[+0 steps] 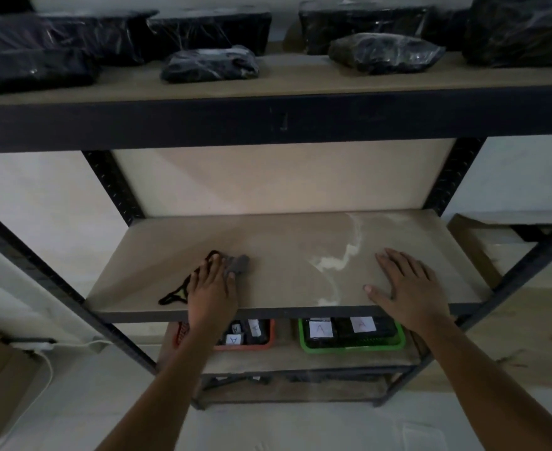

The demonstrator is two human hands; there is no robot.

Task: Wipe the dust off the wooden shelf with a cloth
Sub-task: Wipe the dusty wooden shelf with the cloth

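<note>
The wooden shelf (277,252) is the middle board of a black metal rack. A grey cloth (238,264) with a black edge lies on its left half. My left hand (211,289) rests on the cloth, fingers laid over it and pressing it to the board; most of the cloth is hidden under the hand. A black strip (173,296) of the cloth trails out to the left. My right hand (409,283) lies flat on the board's right front, fingers spread. White dust (336,260) streaks the board between the hands and toward the back right corner.
The upper shelf (300,79) carries several black plastic-wrapped packages. Below, a red basket (255,335) and a green basket (352,335) hold labelled items. Black uprights (115,187) flank the rack. A white cable (48,369) runs along the floor at left.
</note>
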